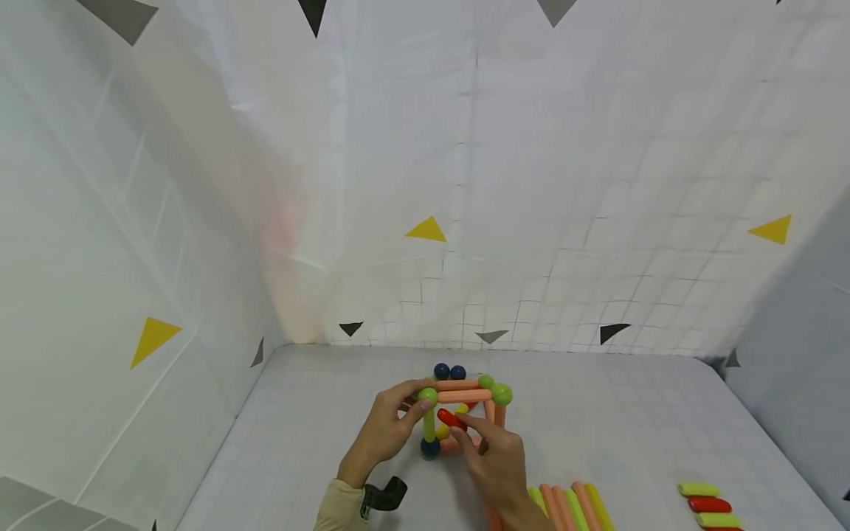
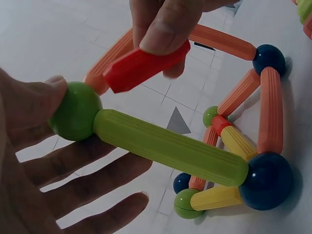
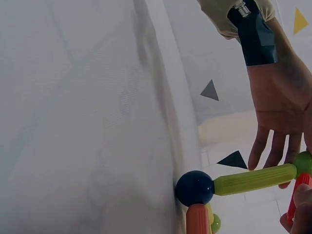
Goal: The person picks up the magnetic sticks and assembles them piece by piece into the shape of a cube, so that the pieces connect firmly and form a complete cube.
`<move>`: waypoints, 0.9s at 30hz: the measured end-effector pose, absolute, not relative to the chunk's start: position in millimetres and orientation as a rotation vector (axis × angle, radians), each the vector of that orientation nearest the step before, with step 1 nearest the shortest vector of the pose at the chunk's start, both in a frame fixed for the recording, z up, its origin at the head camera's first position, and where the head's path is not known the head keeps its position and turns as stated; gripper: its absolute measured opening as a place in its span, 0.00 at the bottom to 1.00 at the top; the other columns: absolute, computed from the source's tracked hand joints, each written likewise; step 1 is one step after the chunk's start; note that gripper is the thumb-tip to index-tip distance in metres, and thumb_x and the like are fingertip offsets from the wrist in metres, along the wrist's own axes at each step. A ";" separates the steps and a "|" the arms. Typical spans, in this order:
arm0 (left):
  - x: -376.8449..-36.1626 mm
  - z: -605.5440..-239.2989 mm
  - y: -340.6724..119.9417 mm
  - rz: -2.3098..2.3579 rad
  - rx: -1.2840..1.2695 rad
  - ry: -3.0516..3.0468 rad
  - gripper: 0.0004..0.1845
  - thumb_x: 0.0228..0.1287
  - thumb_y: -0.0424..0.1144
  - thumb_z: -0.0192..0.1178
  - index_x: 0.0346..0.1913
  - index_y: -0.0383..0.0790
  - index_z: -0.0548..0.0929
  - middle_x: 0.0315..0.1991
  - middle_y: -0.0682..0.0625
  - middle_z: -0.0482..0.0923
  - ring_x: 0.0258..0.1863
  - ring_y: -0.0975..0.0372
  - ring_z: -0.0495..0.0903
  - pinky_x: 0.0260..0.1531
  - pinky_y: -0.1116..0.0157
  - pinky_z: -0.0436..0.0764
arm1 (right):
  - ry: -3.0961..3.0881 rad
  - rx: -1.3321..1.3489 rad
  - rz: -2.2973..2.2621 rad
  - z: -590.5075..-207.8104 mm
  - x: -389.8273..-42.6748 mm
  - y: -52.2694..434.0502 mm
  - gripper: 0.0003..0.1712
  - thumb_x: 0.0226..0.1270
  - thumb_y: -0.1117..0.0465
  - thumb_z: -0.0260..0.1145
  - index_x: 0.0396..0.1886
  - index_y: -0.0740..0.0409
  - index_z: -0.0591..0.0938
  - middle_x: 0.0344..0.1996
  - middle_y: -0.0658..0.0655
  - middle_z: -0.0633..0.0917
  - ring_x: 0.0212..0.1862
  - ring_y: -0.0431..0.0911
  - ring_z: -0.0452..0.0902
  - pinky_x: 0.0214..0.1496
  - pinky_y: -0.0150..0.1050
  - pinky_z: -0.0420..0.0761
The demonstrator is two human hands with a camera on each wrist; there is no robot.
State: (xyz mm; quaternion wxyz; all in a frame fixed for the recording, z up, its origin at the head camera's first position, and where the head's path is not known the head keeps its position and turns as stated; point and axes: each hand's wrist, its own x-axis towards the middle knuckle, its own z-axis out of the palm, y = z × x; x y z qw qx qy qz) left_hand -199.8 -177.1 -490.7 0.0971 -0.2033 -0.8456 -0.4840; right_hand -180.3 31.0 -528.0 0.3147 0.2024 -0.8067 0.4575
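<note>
A cube-like frame of rods and balls (image 1: 461, 413) stands mid-table. My left hand (image 1: 417, 402) steadies its near top corner, thumb and a finger pinching the green ball (image 1: 428, 397) (image 2: 75, 111), the other fingers straight beneath the upright green rod (image 2: 170, 146) (image 3: 253, 179). That rod ends in a dark blue ball (image 2: 265, 180) (image 3: 195, 187) on the table. My right hand (image 1: 465, 428) pinches a short red rod (image 1: 451, 420) (image 2: 146, 66) (image 3: 297, 197) by one end, its free end close beside the green ball. Whether they touch I cannot tell.
Two loose dark blue balls (image 1: 449, 372) lie just behind the frame. Spare orange and green rods (image 1: 571, 509) lie at the front, short green and red pieces (image 1: 707, 505) at front right. White cloth walls (image 1: 133, 258) close the left, back and right.
</note>
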 end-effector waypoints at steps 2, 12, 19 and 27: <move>-199.7 -490.6 -176.9 -1.437 -0.601 -2.501 0.18 0.82 0.47 0.58 0.66 0.46 0.84 0.55 0.52 0.89 0.46 0.62 0.87 0.48 0.63 0.85 | -2.136 0.516 1.195 -528.1 -181.9 27.8 0.13 0.55 0.64 0.85 0.41 0.57 0.93 0.28 0.50 0.92 0.15 0.21 0.55 0.15 0.18 0.58; -199.3 -490.3 -176.4 -1.439 -0.609 -2.499 0.17 0.81 0.44 0.59 0.66 0.44 0.83 0.53 0.51 0.89 0.46 0.61 0.87 0.48 0.64 0.86 | -2.202 0.437 1.177 -529.5 -185.7 19.1 0.14 0.56 0.62 0.85 0.42 0.57 0.93 0.24 0.47 0.90 0.14 0.22 0.57 0.14 0.20 0.61; -199.5 -490.4 -175.2 -1.460 -0.610 -2.504 0.18 0.81 0.46 0.59 0.66 0.47 0.84 0.55 0.52 0.89 0.46 0.64 0.86 0.47 0.64 0.85 | -2.178 0.435 1.134 -531.1 -184.5 23.8 0.15 0.53 0.60 0.87 0.41 0.55 0.93 0.23 0.47 0.90 0.13 0.22 0.58 0.14 0.20 0.61; -199.0 -491.5 -174.1 -1.467 -0.611 -2.501 0.17 0.81 0.46 0.59 0.66 0.50 0.83 0.58 0.55 0.88 0.47 0.64 0.86 0.47 0.65 0.86 | -2.236 0.477 1.048 -527.7 -171.8 49.4 0.11 0.55 0.61 0.86 0.35 0.50 0.91 0.20 0.40 0.84 0.18 0.25 0.65 0.21 0.21 0.69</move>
